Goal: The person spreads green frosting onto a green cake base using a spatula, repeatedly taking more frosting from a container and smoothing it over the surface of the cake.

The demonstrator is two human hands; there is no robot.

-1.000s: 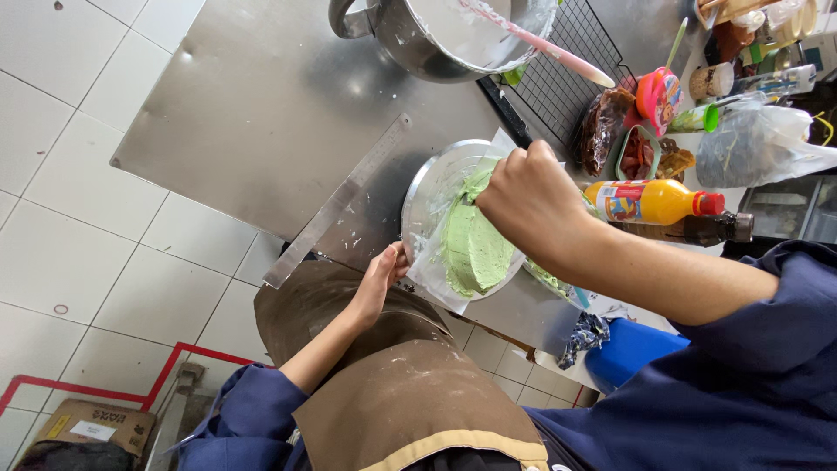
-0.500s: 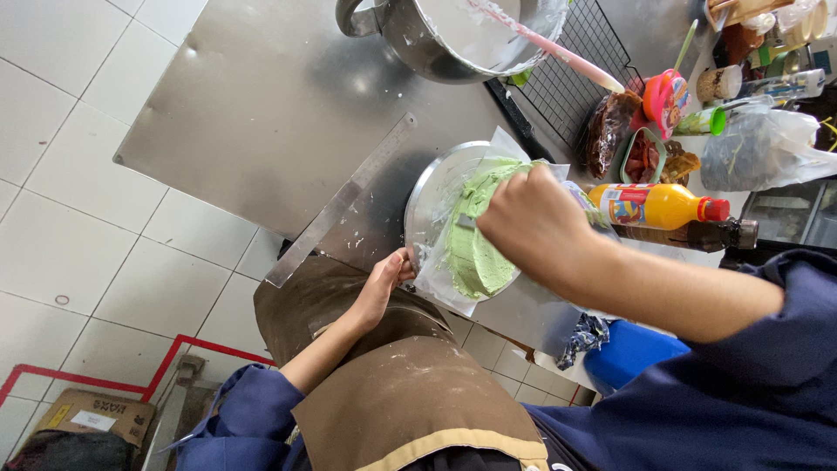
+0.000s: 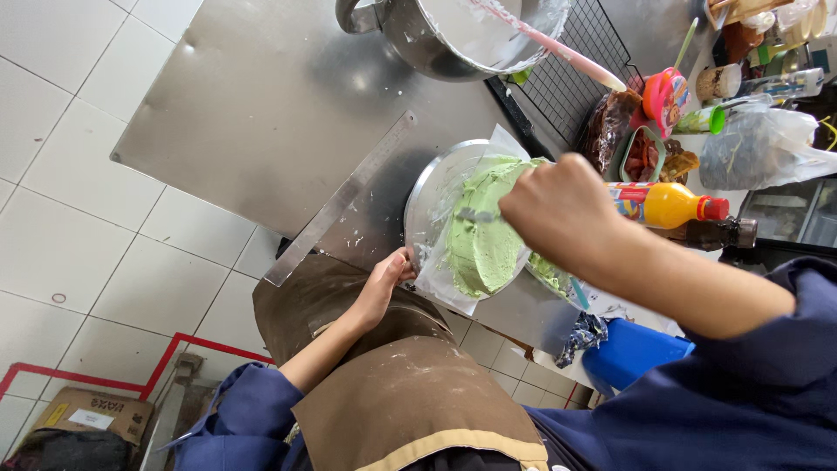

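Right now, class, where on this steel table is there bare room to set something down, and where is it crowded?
Free: the broad steel tabletop between the metal mixing bowl and the long steel ruler. Crowded: beyond the green-frosted cake, around the black wire rack and orange bottle.

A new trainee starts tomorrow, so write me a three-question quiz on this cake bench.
1. Pick one: the frosting on the cake is A) pink, B) green, C) white.
2. True or false: the right hand is empty.
3. Short answer: which hand is at the rim of the turntable?

Key
1. B.
2. False: it grips a metal spatula laid against the frosting.
3. The left hand.
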